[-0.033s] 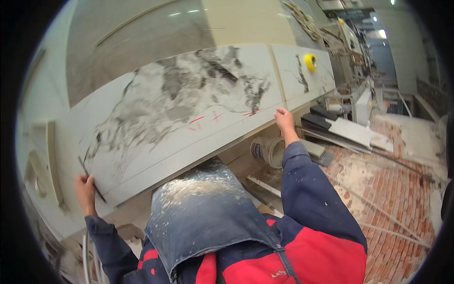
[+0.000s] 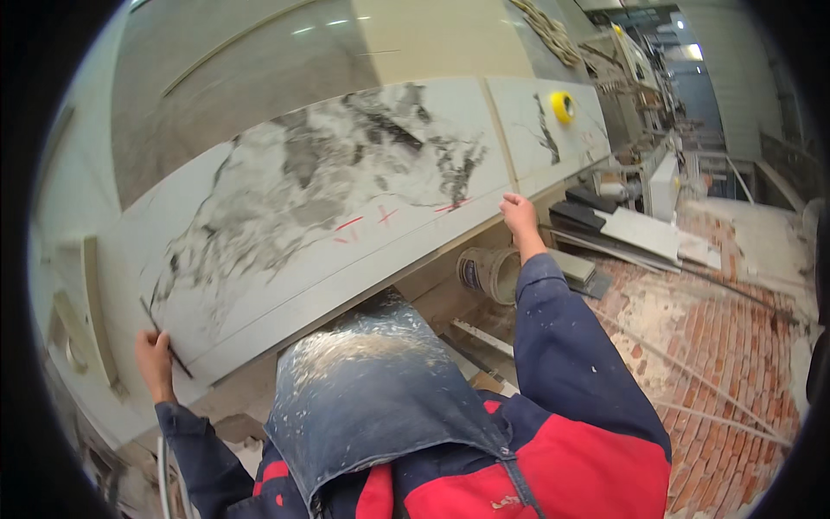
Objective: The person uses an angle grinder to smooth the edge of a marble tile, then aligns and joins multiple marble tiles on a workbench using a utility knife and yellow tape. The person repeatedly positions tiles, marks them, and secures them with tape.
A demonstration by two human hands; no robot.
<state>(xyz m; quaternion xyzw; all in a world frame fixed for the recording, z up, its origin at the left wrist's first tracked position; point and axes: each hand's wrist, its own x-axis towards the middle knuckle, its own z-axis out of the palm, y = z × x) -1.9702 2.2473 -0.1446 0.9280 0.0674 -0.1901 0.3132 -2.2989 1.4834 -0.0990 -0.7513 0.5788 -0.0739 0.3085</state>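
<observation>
A long white slab (image 2: 259,298) with grey and black veining lies across the bench before me. A thin straight line runs along it near its front edge. At its left end my left hand (image 2: 156,362) is closed around a thin dark strip (image 2: 177,359), which lies across the slab's corner. My right hand (image 2: 520,216) is at the front edge, close to the seam with a shorter slab piece (image 2: 575,147). Its fingers are curled together; what they hold, if anything, is too small to make out. Red pencil-like marks (image 2: 386,215) show on the veined face.
A yellow tape roll (image 2: 563,107) stands on the shorter piece. Below the bench edge is a bucket (image 2: 489,275). Slab offcuts (image 2: 640,235) lie at the right above a brick floor (image 2: 718,372). Coiled rope (image 2: 549,33) rests at the back; pale bars (image 2: 97,316) lie far left.
The view has shifted slightly, so the slab sits a little further left in it. Both hands keep about the same places at the slab's edge.
</observation>
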